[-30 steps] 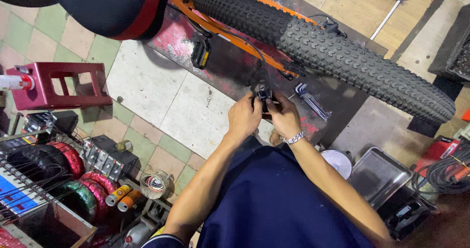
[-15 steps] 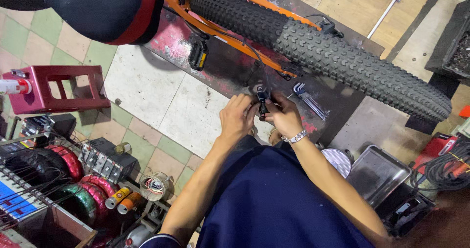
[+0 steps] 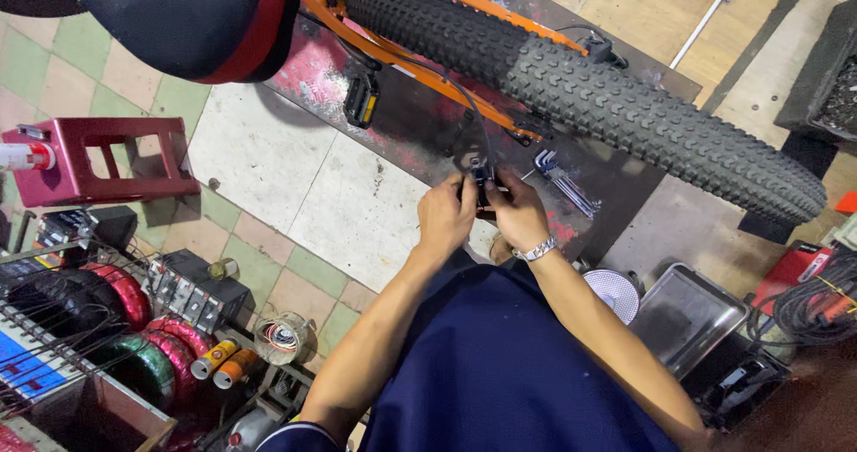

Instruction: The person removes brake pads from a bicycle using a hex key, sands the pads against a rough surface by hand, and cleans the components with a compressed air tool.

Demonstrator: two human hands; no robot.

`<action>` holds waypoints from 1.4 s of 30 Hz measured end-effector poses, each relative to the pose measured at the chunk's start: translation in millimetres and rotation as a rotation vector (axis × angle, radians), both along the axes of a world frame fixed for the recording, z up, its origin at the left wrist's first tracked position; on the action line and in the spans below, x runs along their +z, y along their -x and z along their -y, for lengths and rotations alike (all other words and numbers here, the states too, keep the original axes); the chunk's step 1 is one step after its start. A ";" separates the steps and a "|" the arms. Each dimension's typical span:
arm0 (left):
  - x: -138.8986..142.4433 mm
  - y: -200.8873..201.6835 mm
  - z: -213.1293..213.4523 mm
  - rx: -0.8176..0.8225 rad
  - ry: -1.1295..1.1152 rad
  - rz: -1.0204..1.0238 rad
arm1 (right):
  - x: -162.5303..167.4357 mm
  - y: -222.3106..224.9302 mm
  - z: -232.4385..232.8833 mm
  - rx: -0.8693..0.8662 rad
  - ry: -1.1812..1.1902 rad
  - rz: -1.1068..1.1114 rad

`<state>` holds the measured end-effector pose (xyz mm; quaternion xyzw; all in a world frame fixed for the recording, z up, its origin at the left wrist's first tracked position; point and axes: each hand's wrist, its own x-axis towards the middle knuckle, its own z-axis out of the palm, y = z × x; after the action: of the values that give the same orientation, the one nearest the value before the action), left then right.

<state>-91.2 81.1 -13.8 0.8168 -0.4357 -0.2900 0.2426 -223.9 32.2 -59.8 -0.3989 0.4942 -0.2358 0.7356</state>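
Note:
My left hand [image 3: 445,216] and my right hand [image 3: 518,213] meet over a small black bicycle part [image 3: 482,177] and both grip it between the fingertips. A thin black cable [image 3: 464,104] runs up from the part to the orange bicycle frame [image 3: 402,55]. The knobby rear tyre [image 3: 616,104] lies just beyond my hands. A black pedal [image 3: 361,99] hangs to the left of them. A silver watch sits on my right wrist.
A set of hex keys [image 3: 564,177] lies on the dark metal plate [image 3: 420,131] right of my hands. A red stand [image 3: 98,159] is at left, a wire rack with cable rolls [image 3: 107,318] at lower left, a metal tray [image 3: 683,316] and white disc [image 3: 614,291] at right.
The view has shifted slightly. Both hands stay on the black part and have drawn a little closer together around it.

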 end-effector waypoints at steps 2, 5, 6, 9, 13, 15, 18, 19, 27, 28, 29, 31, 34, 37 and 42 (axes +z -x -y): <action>3.6 -4.0 1.2 0.030 -0.037 -0.067 | -4.4 2.4 0.5 -0.014 -0.033 0.008; 9.4 -9.9 1.4 0.006 -0.066 -0.118 | -7.5 4.0 -0.7 0.004 0.075 -0.101; 10.1 -10.8 1.5 -0.010 -0.072 -0.128 | -7.6 3.8 -1.8 0.032 0.184 -0.178; 5.2 -8.6 2.0 -0.013 -0.142 -0.100 | -5.8 0.8 -5.4 0.057 0.486 -0.341; -11.2 0.4 2.2 0.049 -0.113 -0.097 | -0.9 -1.4 -5.3 0.082 0.402 -0.416; -17.0 3.5 1.0 0.058 -0.101 -0.062 | 2.1 -0.1 -3.7 0.069 0.246 -0.291; -14.7 2.3 -2.8 0.038 -0.069 -0.078 | 7.1 3.4 -4.2 0.071 0.171 -0.172; -11.1 0.6 -4.2 0.053 -0.053 -0.085 | 8.7 4.9 -4.6 0.074 0.176 -0.145; 27.6 -19.9 -10.3 -0.259 0.353 0.215 | 15.1 14.3 -0.1 0.100 0.085 -0.014; 28.3 -22.0 -9.4 -0.273 0.384 0.219 | 14.8 15.0 1.4 0.109 0.075 -0.020; 27.8 -23.8 -8.1 -0.286 0.416 0.219 | 14.3 15.9 2.6 0.114 0.063 -0.010; 25.0 -27.2 -5.4 -0.347 0.481 0.234 | 12.3 16.9 4.6 0.119 0.041 0.012; 20.7 -32.0 -2.9 -0.466 0.531 0.291 | 6.9 19.2 6.3 0.123 -0.012 0.008; 19.2 -38.3 -5.9 -0.525 0.475 0.359 | -2.9 22.5 7.3 0.060 -0.078 0.152; -5.6 -53.8 -21.2 -0.342 0.346 0.265 | -27.6 43.2 18.8 -0.059 -0.107 0.151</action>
<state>-37.4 102.3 -19.4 0.7084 -0.6384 -0.1388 0.2670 -267.1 13.4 -87.4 -0.3255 0.4606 -0.2601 0.7837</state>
